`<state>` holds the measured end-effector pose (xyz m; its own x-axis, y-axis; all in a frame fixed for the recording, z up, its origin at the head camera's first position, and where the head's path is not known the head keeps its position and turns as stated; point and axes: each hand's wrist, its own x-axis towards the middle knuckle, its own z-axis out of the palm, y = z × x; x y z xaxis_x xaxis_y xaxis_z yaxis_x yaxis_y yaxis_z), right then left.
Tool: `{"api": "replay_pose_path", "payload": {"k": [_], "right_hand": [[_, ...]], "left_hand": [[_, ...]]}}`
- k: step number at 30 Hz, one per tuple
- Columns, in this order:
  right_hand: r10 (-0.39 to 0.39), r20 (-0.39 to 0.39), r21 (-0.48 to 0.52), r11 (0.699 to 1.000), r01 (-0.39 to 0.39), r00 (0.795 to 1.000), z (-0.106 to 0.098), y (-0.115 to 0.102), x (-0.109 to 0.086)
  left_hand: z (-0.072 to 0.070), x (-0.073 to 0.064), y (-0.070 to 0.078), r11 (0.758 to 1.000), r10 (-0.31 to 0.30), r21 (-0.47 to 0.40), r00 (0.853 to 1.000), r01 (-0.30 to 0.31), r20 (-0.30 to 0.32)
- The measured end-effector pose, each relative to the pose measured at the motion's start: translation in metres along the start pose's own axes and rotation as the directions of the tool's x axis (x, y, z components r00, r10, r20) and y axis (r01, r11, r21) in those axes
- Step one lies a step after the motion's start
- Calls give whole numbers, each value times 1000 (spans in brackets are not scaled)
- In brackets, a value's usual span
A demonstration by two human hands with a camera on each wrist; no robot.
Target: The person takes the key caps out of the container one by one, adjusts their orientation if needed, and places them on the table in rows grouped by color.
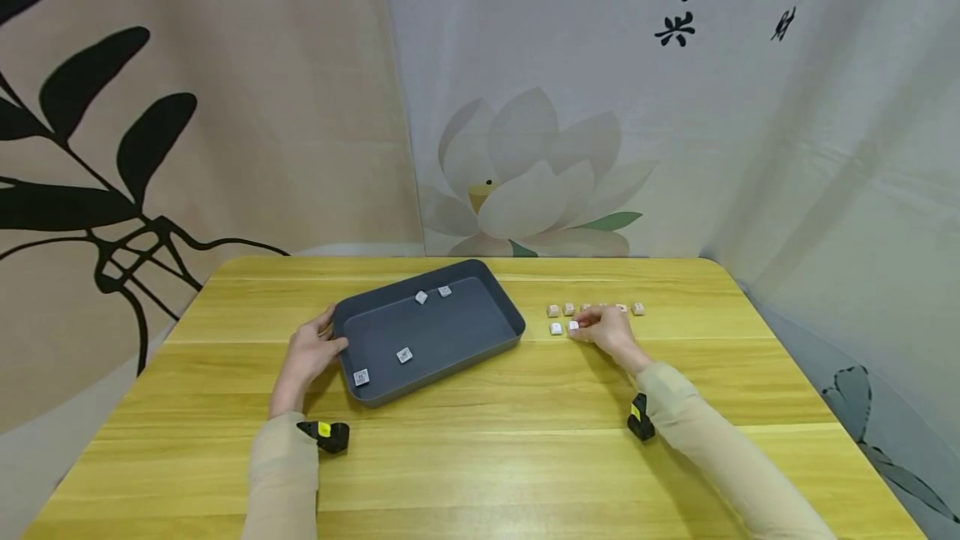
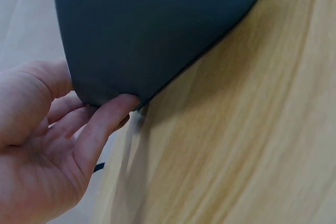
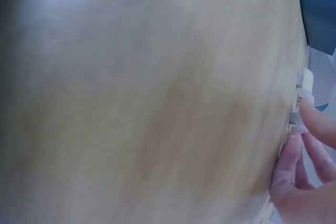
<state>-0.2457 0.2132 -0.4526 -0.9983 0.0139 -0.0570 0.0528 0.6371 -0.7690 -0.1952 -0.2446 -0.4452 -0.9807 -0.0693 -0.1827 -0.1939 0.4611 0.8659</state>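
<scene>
A dark grey rectangular tray (image 1: 431,323) lies at an angle on the table, with several small white printed blocks that look like keycaps, such as one block (image 1: 405,355), scattered in it. My left hand (image 1: 311,352) grips the tray's left end; in the left wrist view its fingers and thumb hold the tray corner (image 2: 152,35). Right of the tray, my right hand (image 1: 607,330) pinches a small white block (image 1: 573,327) at the table surface. One white block (image 1: 556,328) sits just left of it. In the right wrist view, fingertips partly cover the pinched block.
Behind the right hand runs a row of small pinkish-white blocks (image 1: 553,310), partly hidden by that hand, ending with a block (image 1: 638,308) at the right. All stand on a wooden table (image 1: 480,457). A printed curtain (image 1: 540,173) hangs behind the table's far edge.
</scene>
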Motion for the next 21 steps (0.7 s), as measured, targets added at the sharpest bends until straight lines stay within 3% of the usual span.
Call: {"api": "replay_pose_path", "payload": {"k": [6, 12, 16, 21], "right_hand": [[-5, 79, -13, 1000, 7, 997, -12, -13, -3], [-104, 73, -4, 995, 104, 992, -17, -40, -7], [-177, 95, 103, 981, 167, 980, -5, -54, -9], [-282, 174, 241, 941, 237, 944, 23, -71, -7]], "left_hand": [[0, 0, 0, 1000, -5, -9, 1000, 5, 1], [0, 0, 1, 1000, -1, -17, 1000, 0, -4], [0, 0, 1, 1000, 2, -23, 1000, -2, 2], [0, 1, -1, 999, 7, -35, 1000, -7, -3]]}}
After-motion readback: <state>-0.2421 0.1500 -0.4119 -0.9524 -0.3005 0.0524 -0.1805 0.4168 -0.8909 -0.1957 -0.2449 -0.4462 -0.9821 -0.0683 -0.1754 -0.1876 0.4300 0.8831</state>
